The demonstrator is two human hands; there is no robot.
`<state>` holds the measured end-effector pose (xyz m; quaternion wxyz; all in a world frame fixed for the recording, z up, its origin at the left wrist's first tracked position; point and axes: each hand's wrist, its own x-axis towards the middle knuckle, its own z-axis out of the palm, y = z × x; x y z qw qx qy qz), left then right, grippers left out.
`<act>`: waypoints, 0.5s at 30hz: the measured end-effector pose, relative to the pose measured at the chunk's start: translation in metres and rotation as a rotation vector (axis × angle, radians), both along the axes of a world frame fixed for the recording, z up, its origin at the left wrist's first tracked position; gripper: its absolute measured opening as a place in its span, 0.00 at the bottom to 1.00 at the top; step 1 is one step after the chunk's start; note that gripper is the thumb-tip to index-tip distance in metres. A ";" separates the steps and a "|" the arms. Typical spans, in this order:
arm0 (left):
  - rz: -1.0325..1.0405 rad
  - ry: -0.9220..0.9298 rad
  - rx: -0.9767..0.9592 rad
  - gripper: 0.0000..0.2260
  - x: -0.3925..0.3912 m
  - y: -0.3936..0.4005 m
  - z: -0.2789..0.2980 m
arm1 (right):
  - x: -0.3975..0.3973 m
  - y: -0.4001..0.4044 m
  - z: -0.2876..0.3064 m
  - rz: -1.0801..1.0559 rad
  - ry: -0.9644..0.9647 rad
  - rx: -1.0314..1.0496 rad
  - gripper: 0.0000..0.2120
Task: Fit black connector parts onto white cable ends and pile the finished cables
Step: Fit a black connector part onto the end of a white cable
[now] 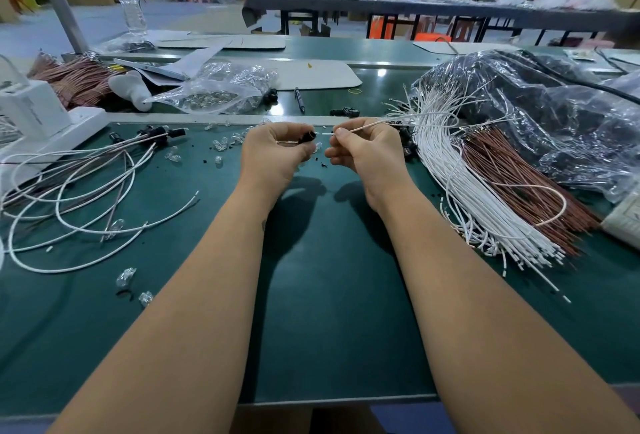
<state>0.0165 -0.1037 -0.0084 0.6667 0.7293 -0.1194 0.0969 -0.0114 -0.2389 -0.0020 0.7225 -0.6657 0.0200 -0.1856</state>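
My left hand [273,151] pinches a small black connector part [307,136] above the green table. Just to its right, my right hand [363,149] pinches a white cable [367,126] near its tip. The cable's bare end points left at the connector with a small gap between them. The cable trails off to the right into a thick bundle of white cables [464,191]. On the left lies a loose pile of cables with black connectors fitted [104,170]. More black connector parts [344,111] lie beyond my hands.
Brown wires [519,177] lie beside the white bundle, under crumpled plastic bags [540,97]. Clear small bulbs [221,144] are scattered on the mat. A bag of clear parts [221,87], a pen [299,99], a white box [31,111] and a water bottle [130,0] stand further back.
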 end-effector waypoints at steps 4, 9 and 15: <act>0.027 -0.007 0.035 0.08 0.001 0.001 0.000 | 0.000 0.000 0.000 -0.005 0.001 -0.020 0.07; 0.010 -0.016 0.064 0.07 0.001 -0.001 -0.001 | 0.001 0.001 -0.003 0.008 0.005 -0.022 0.07; -0.013 -0.015 0.002 0.10 0.000 -0.003 0.000 | 0.001 -0.002 -0.002 0.027 0.043 0.057 0.08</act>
